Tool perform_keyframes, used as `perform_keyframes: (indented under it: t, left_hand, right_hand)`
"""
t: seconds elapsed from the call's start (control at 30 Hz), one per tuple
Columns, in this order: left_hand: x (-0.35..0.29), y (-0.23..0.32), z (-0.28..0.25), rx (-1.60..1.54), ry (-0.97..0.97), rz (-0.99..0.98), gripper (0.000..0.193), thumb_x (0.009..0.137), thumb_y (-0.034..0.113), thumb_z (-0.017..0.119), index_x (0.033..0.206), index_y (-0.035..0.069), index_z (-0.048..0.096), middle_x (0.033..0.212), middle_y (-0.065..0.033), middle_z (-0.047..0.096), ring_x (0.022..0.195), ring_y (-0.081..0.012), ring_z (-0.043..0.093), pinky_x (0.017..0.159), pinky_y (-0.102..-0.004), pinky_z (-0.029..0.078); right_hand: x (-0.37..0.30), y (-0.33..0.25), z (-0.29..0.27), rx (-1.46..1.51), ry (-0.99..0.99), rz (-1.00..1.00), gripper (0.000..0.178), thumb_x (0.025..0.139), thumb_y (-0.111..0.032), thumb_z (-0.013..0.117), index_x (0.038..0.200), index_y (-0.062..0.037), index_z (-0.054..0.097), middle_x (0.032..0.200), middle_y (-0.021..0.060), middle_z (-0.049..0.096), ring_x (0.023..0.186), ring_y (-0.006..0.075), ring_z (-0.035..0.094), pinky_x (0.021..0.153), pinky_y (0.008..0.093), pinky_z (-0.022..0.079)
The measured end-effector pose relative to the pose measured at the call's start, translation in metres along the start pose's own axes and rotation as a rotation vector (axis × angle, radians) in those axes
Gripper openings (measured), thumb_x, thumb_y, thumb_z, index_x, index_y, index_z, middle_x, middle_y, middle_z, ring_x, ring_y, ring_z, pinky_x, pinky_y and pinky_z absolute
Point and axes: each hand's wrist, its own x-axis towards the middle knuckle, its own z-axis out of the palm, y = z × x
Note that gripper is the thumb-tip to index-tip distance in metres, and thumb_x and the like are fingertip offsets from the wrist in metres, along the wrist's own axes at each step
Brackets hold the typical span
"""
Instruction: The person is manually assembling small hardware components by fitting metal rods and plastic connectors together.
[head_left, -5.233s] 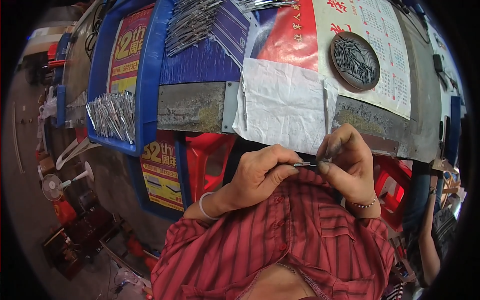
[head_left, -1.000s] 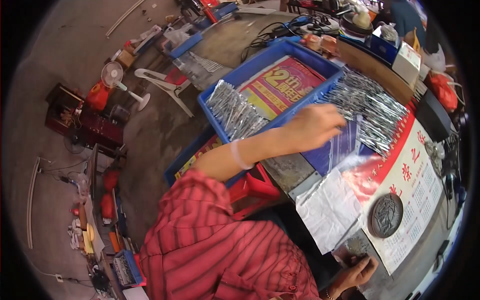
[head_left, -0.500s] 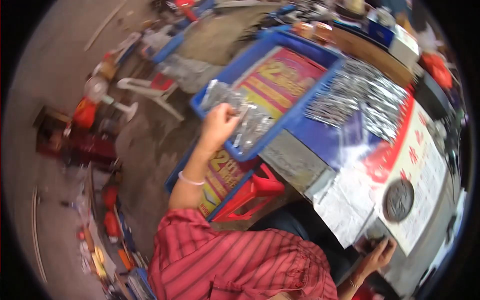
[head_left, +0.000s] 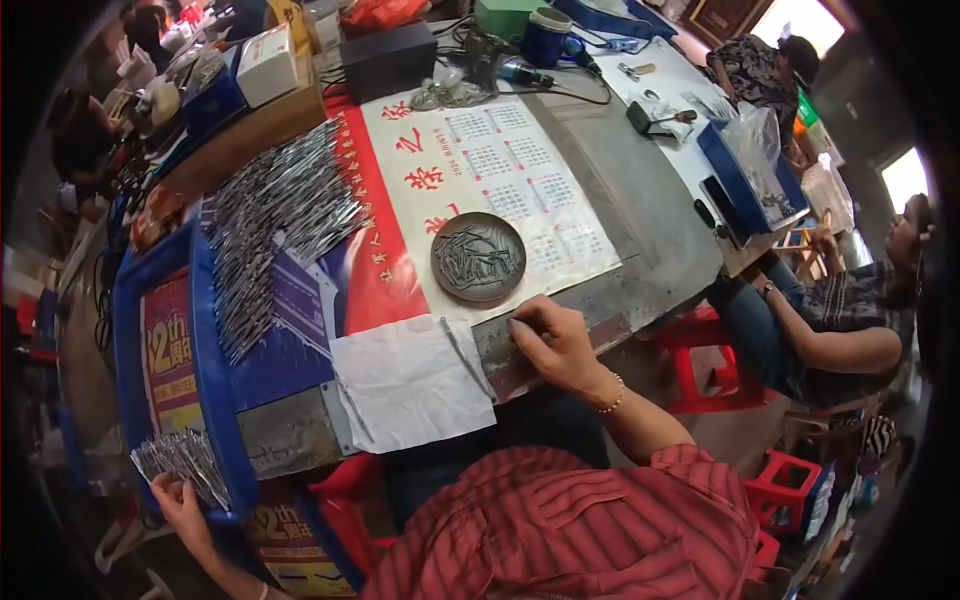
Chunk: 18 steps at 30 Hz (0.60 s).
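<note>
My left hand (head_left: 180, 508) is at the near end of a blue plastic tray (head_left: 125, 330), fingers curled against a row of slim silvery metal pieces (head_left: 185, 462). Whatever it pinches there is too small to make out. By the table's front edge, my right hand (head_left: 556, 345) has thumb and fingers drawn together; anything between them is hidden. Beside it lies a creased white sheet (head_left: 405, 385) with a slim metal piece (head_left: 462, 347) on its right part. Behind that hand a round dark dish (head_left: 478, 257) holds many small thin dark metal bits.
A large heap of slim silvery pieces (head_left: 285, 215) covers the table's left part. A printed calendar sheet (head_left: 520, 190) lies under the dish. Farther back stand a black box (head_left: 390, 62) and a blue mug (head_left: 550, 38). A person (head_left: 840, 310) sits at the right beside a red stool (head_left: 705, 365).
The view has swung right, bringing the table and the seated person into sight. My left hand stays at the metal pieces in the tray; my right remains at the table edge, fingers closed.
</note>
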Motion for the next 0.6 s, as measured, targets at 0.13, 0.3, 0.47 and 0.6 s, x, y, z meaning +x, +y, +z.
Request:
perform_keyframes:
  t: [0.13,0.3,0.47,0.6]
  left_hand:
    - [-0.003,-0.009,-0.005,-0.021,0.048,-0.024,0.036,0.086,0.0,0.057,0.12,0.002,0.044,0.09,-0.0039,0.054,0.078,-0.0115,0.052,0.073,-0.0245,0.043]
    - [-0.025,0.056,0.005,-0.345,0.262,0.067,0.033,0.092,0.001,0.052,0.124,-0.003,0.048,0.101,-0.0067,0.059,0.087,-0.0118,0.057,0.081,-0.0236,0.044]
    - [-0.093,0.157,0.037,-0.359,0.129,0.152,0.023,0.091,-0.001,0.051,0.114,-0.001,0.051,0.09,-0.0077,0.061,0.079,-0.0114,0.058,0.076,-0.0254,0.047]
    - [-0.138,0.197,0.09,-0.674,-0.216,0.026,0.022,0.081,-0.016,0.048,0.094,0.001,0.049,0.086,-0.0107,0.058,0.07,-0.0134,0.06,0.062,-0.0237,0.049]
  right_hand:
    - [0.017,-0.006,-0.008,-0.008,-0.065,-0.016,0.011,0.084,-0.006,0.06,0.092,0.0004,0.058,0.075,0.0139,0.061,0.066,0.0216,0.061,0.061,0.0297,0.047]
    - [0.051,-0.004,-0.02,-0.154,-0.135,-0.027,0.018,0.083,-0.007,0.061,0.099,-0.001,0.055,0.087,0.0167,0.061,0.076,0.0316,0.062,0.067,0.0353,0.049]
    - [0.091,0.009,-0.012,-0.574,-0.269,-0.191,0.019,0.078,-0.01,0.063,0.091,-0.0025,0.051,0.091,0.017,0.054,0.087,0.0365,0.056,0.074,0.0441,0.046]
    - [0.112,0.024,0.007,-0.739,-0.359,-0.245,0.02,0.076,-0.009,0.062,0.09,-0.0015,0.05,0.091,0.0161,0.054,0.086,0.0338,0.057,0.072,0.0419,0.048]
